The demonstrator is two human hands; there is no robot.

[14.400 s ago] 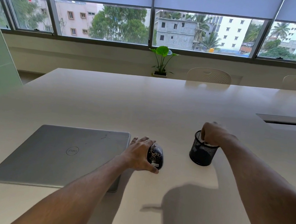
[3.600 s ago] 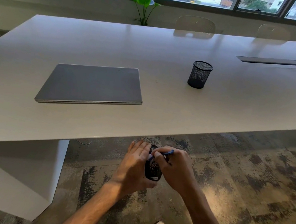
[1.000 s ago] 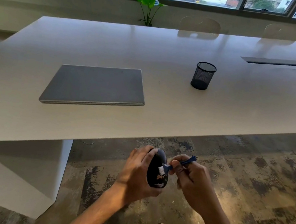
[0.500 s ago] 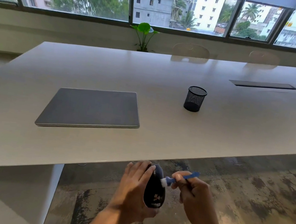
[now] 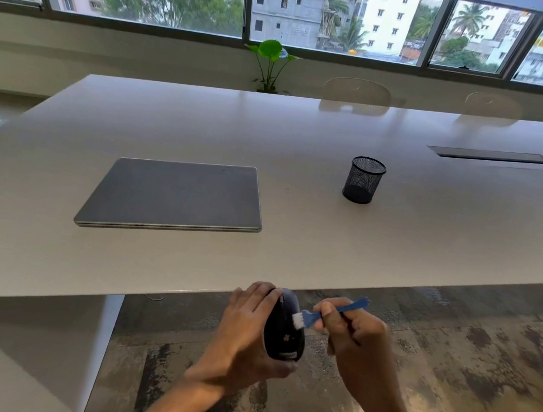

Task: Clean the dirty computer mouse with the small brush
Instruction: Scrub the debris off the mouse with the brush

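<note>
closed laptop (image 5: 175, 195), mesh cup (image 5: 364, 180), plant (image 5: 270, 64)

We've got a smooth, slightly shiny white table (image 5: 307, 134), a matt grey metal-looking laptop (image 5: 175, 193), a black wire-mesh cup (image 5: 364, 180), a glossy black plastic mouse (image 5: 284, 332), and a blue plastic brush (image 5: 328, 315) with white bristles.

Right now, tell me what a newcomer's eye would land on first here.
First, low in the middle: the left hand holds a black computer mouse out past the table edge, above the floor, while the right hand sets a small blue brush, white bristles first, against it. Next, on the long white table, a closed grey laptop lies left and a black mesh cup stands right.
</note>
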